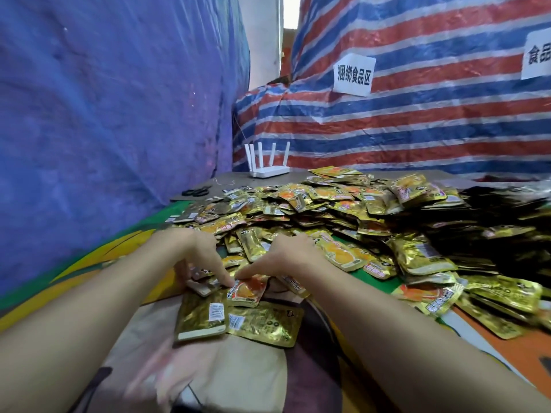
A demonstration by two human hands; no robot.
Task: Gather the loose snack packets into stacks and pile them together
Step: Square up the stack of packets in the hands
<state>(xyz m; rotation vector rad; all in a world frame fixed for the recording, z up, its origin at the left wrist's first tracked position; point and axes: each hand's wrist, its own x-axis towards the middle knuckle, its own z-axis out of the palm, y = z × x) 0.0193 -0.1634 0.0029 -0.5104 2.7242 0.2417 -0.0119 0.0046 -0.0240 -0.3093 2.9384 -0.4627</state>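
Observation:
A big heap of gold and orange snack packets [343, 204] covers the table's middle and right. In front of me lie a small stack of gold packets [202, 315] face down, one single gold packet [265, 323] beside it, and an orange-faced stack [247, 293]. My left hand [196, 254] presses its fingers on a few packets at the heap's near edge, thumb touching the orange-faced stack. My right hand [286, 254] meets it from the right, fingertips pinching the same stack's top edge.
A white router [269, 168] with several antennas stands at the table's back. Black scissors [195, 192] lie at the back left. Blue tarp hangs close on the left, striped tarp with paper signs [353, 74] behind. The cloth [238, 368] near me is patterned.

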